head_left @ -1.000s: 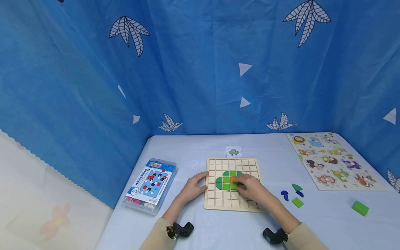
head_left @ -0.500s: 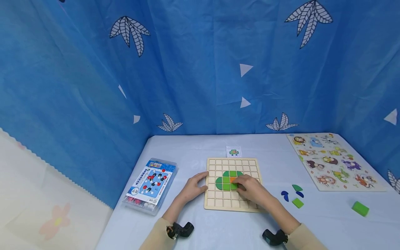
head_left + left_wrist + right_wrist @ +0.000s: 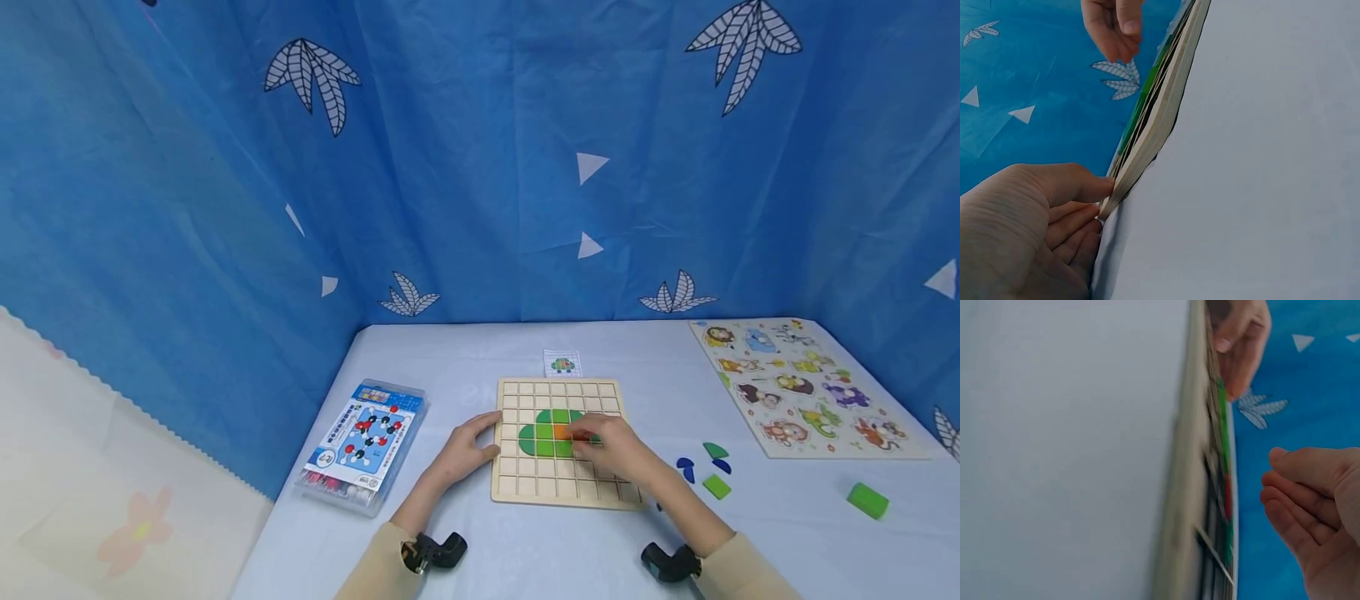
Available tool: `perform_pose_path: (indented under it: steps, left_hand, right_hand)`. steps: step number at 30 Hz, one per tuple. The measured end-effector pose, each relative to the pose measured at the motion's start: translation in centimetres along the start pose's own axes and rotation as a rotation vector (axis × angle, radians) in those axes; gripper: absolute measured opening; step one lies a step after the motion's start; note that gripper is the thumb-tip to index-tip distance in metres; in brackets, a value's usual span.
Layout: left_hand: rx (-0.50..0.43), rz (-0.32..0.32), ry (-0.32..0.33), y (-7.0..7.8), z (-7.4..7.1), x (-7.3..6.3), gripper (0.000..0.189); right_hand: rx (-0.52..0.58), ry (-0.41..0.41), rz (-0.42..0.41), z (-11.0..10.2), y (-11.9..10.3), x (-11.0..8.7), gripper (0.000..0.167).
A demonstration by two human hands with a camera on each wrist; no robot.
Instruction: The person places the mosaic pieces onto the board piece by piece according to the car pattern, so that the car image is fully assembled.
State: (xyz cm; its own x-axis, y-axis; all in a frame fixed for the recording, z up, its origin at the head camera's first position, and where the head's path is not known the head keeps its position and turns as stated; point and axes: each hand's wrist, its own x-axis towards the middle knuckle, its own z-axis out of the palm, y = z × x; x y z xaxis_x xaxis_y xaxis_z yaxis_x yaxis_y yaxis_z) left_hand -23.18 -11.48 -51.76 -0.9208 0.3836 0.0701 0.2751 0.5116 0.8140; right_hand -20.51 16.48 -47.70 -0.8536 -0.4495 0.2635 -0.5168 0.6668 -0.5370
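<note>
On the table lies a square wooden grid board [image 3: 525,487] with green pieces [image 3: 544,432] and an orange square [image 3: 560,432] set in its middle. My left hand [image 3: 461,452] touches the board's left edge; in the left wrist view its thumb [image 3: 1088,185] rests against the wooden rim, with relaxed fingers beside it. Over the right part of the pattern hovers my right hand [image 3: 621,448], hiding some of the pieces. Its thumb and fingers [image 3: 1297,500] are loosely bent, apart from the board, and hold nothing in the right wrist view.
A small pattern card [image 3: 562,364] lies behind the board. Loose blue pieces [image 3: 686,467], a green square [image 3: 717,487] and a green block [image 3: 867,501] are to the right. A boxed molecule set [image 3: 363,446] is left; an animal puzzle board [image 3: 810,400] is back right.
My right hand has risen off the pattern and shifted slightly right, its fingers leaving the pieces. The left hand stays at the board's edge.
</note>
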Motion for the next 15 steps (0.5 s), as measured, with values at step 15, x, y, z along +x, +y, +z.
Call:
perform_pose_path:
  steps: [15]
  left_hand:
    - [0.002,0.011,0.000,-0.1,0.1,0.0,0.056]
  right_hand:
    - [-0.007,0.156,0.227,-9.0,6.0,-7.1,0.029]
